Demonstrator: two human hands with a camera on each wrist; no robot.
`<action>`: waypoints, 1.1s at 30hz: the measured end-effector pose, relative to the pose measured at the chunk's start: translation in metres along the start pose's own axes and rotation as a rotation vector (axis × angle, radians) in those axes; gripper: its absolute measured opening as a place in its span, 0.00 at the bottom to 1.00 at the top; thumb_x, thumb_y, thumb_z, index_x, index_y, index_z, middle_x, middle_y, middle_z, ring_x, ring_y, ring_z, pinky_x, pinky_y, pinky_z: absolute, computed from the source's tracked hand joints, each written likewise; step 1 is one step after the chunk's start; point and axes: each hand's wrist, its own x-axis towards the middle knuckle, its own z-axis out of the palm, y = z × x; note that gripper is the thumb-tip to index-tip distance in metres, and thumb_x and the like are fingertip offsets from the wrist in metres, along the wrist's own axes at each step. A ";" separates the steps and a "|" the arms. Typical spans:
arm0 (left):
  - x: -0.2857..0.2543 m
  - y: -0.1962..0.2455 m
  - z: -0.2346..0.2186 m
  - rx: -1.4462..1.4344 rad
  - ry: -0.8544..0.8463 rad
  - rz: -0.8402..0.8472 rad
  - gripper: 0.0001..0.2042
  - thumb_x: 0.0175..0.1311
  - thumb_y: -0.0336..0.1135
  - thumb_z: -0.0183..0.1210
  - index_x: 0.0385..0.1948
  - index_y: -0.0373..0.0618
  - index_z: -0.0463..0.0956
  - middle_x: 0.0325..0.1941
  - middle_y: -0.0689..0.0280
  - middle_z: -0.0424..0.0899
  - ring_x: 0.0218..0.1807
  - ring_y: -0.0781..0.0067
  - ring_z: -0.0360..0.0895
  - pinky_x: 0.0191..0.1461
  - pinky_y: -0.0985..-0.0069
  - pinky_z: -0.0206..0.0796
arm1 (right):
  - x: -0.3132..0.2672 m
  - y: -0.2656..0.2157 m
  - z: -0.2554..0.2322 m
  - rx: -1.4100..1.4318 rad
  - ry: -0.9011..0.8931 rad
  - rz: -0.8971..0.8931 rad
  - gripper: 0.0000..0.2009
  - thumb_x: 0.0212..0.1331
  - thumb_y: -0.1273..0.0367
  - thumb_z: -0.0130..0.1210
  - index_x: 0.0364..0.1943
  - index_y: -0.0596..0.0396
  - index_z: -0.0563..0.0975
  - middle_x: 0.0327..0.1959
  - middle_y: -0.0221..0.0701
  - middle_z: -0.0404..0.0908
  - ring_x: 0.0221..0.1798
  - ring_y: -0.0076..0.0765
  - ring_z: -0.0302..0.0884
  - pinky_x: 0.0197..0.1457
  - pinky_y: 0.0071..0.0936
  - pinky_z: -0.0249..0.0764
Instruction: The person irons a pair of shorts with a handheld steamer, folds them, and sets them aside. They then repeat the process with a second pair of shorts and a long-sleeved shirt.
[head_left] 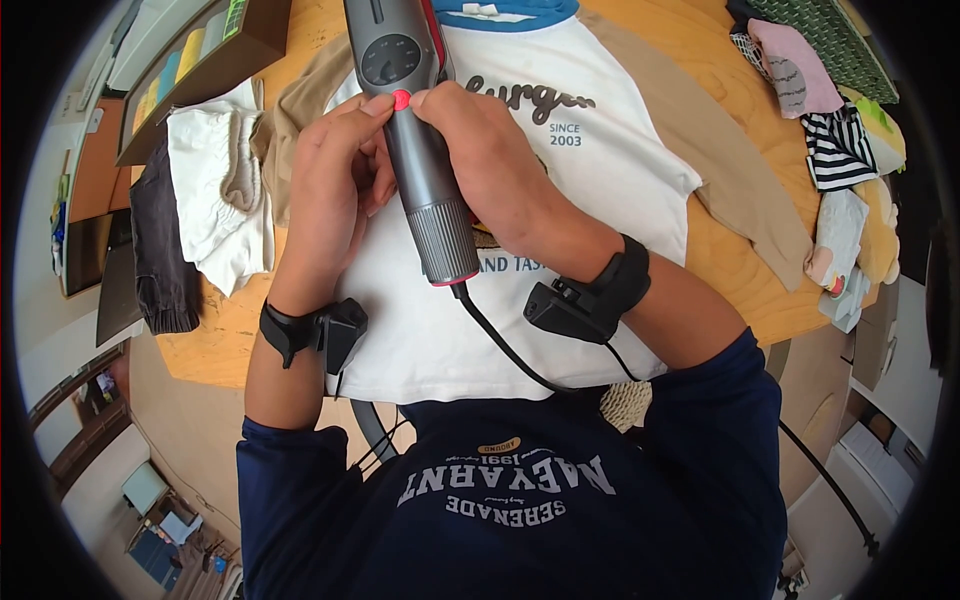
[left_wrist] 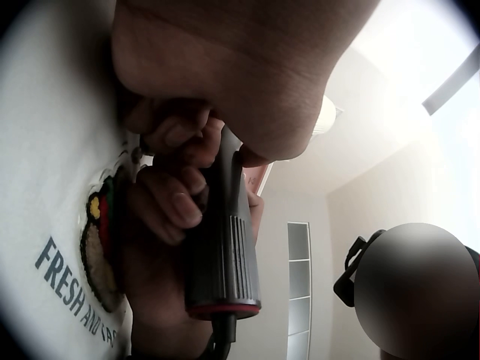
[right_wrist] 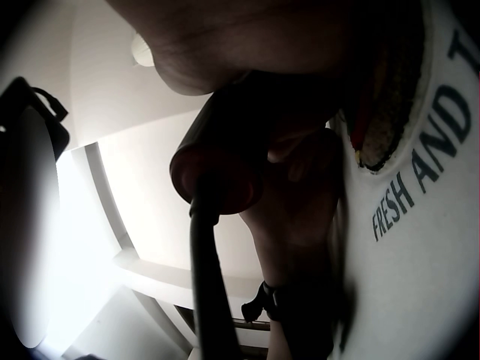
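Note:
A dark grey handheld steamer (head_left: pixel 424 165) with a ribbed lower end, a round panel and a red button is held over a white shirt (head_left: pixel 620 170) with tan sleeves and printed lettering. My left hand (head_left: pixel 335 165) grips its left side, thumb tip at the red button (head_left: pixel 402 100). From the other side my right hand (head_left: pixel 495 165) holds it, thumb also by that button. Fingers curl beneath the body in the left wrist view, near the shirt's burger patch (left_wrist: pixel 101 240). A black cord (right_wrist: pixel 206 277) leaves the steamer's end.
Folded white trousers (head_left: pixel 215 185) and dark trousers (head_left: pixel 160 240) lie at the table's left, below a box (head_left: pixel 245 60). Several folded clothes, one a striped garment (head_left: pixel 838 150), line the right edge by a green woven basket (head_left: pixel 835 40). The cord runs toward my lap.

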 end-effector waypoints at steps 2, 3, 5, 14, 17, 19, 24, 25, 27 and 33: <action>-0.001 0.003 0.003 0.013 0.030 -0.027 0.15 0.71 0.44 0.56 0.26 0.47 0.72 0.14 0.75 0.68 0.12 0.86 0.61 0.16 0.84 0.46 | 0.000 0.000 0.001 0.022 0.006 0.035 0.20 0.71 0.60 0.44 0.35 0.66 0.77 0.26 0.37 0.81 0.26 0.30 0.81 0.33 0.27 0.79; -0.001 0.002 0.002 0.013 0.030 -0.028 0.15 0.71 0.44 0.56 0.26 0.47 0.72 0.14 0.75 0.68 0.12 0.86 0.61 0.16 0.84 0.46 | 0.000 0.002 0.001 0.014 0.008 0.006 0.20 0.71 0.60 0.44 0.35 0.66 0.77 0.26 0.36 0.81 0.26 0.30 0.80 0.33 0.27 0.79; 0.001 -0.002 0.000 -0.011 0.019 -0.011 0.14 0.71 0.43 0.56 0.26 0.47 0.72 0.15 0.75 0.68 0.12 0.86 0.61 0.16 0.84 0.46 | 0.000 0.003 0.001 0.004 0.010 -0.023 0.20 0.71 0.60 0.43 0.35 0.66 0.77 0.26 0.36 0.81 0.26 0.30 0.80 0.33 0.27 0.78; 0.000 0.001 0.002 0.005 0.031 -0.021 0.15 0.71 0.43 0.57 0.24 0.47 0.70 0.15 0.75 0.68 0.12 0.86 0.61 0.16 0.84 0.47 | 0.001 0.005 0.002 0.041 0.006 -0.014 0.20 0.73 0.59 0.45 0.34 0.65 0.76 0.25 0.36 0.81 0.25 0.28 0.80 0.32 0.25 0.77; 0.000 0.000 0.001 -0.006 0.039 -0.020 0.15 0.71 0.43 0.57 0.24 0.47 0.71 0.16 0.75 0.68 0.13 0.86 0.61 0.17 0.84 0.48 | 0.000 0.004 0.004 0.048 0.030 0.049 0.21 0.74 0.58 0.46 0.34 0.65 0.77 0.24 0.36 0.81 0.24 0.28 0.80 0.30 0.24 0.77; -0.001 0.000 0.002 0.001 0.038 -0.022 0.15 0.71 0.43 0.57 0.24 0.47 0.71 0.16 0.75 0.68 0.13 0.86 0.62 0.17 0.84 0.48 | 0.000 0.004 0.004 0.045 0.036 0.055 0.21 0.74 0.57 0.47 0.34 0.64 0.77 0.23 0.36 0.81 0.24 0.27 0.80 0.29 0.24 0.77; 0.000 -0.001 0.001 0.003 0.041 -0.026 0.15 0.71 0.43 0.57 0.24 0.47 0.71 0.16 0.75 0.69 0.13 0.86 0.62 0.17 0.84 0.48 | 0.001 0.005 0.004 0.052 0.035 0.050 0.21 0.74 0.57 0.47 0.33 0.65 0.77 0.23 0.35 0.81 0.24 0.27 0.80 0.29 0.24 0.77; 0.000 -0.001 0.001 0.002 0.034 -0.022 0.15 0.71 0.43 0.57 0.24 0.47 0.71 0.16 0.75 0.69 0.13 0.86 0.62 0.17 0.84 0.48 | 0.001 0.005 0.004 0.056 0.038 0.056 0.21 0.74 0.58 0.48 0.33 0.65 0.78 0.24 0.35 0.81 0.24 0.27 0.80 0.29 0.24 0.77; 0.000 0.000 0.001 0.001 0.029 -0.015 0.15 0.71 0.43 0.57 0.24 0.47 0.71 0.16 0.75 0.69 0.13 0.86 0.62 0.17 0.84 0.48 | 0.001 0.006 0.004 0.055 0.036 0.046 0.21 0.74 0.58 0.48 0.33 0.65 0.78 0.24 0.35 0.81 0.24 0.27 0.80 0.29 0.24 0.77; -0.001 0.001 0.002 0.020 0.038 -0.040 0.15 0.71 0.43 0.56 0.25 0.47 0.71 0.16 0.75 0.69 0.13 0.86 0.62 0.17 0.84 0.48 | 0.001 0.007 0.005 0.085 0.033 0.060 0.20 0.73 0.59 0.49 0.32 0.65 0.78 0.24 0.35 0.81 0.24 0.26 0.80 0.30 0.24 0.78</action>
